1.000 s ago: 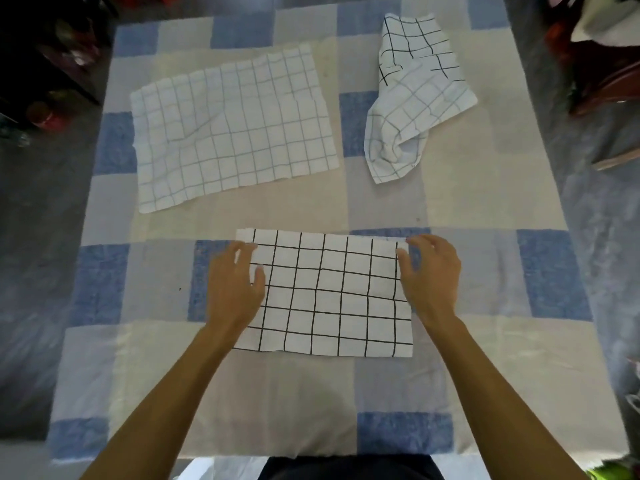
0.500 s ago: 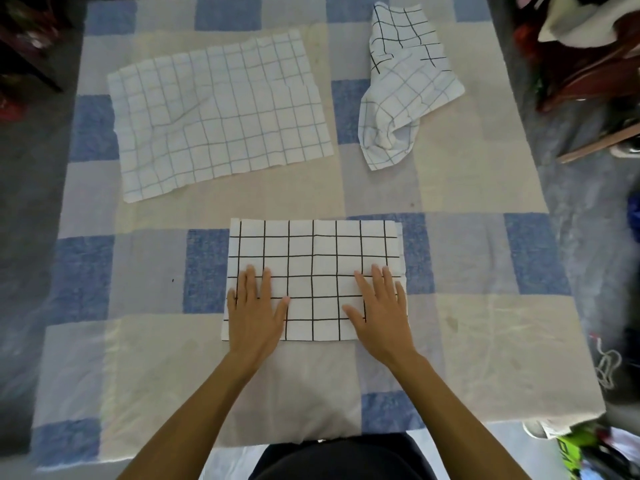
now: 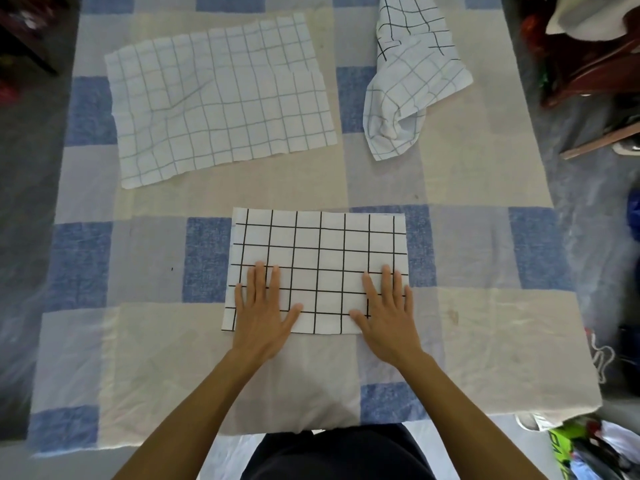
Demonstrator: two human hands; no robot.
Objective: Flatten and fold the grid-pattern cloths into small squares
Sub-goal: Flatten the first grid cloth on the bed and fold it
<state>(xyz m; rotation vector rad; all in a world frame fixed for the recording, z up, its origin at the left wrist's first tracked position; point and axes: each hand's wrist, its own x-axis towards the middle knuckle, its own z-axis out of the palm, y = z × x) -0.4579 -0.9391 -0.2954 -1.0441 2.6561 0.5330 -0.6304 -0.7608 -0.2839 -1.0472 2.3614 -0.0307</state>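
Both hands, left hand and right hand, lie flat with fingers apart on the folded cloth, maybe pressing, low in the frame.

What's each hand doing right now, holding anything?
Left hand: open, flat, palm down on the black-grid cloth, gripping nothing.
Right hand: open, flat on the same cloth, gripping nothing.

A folded white cloth with a bold black grid lies nearest the person on the blue-and-cream checked worktop. Behind it to the left lies a spread white cloth with a faint grid; behind to the right, well apart, a crumpled white grid cloth.
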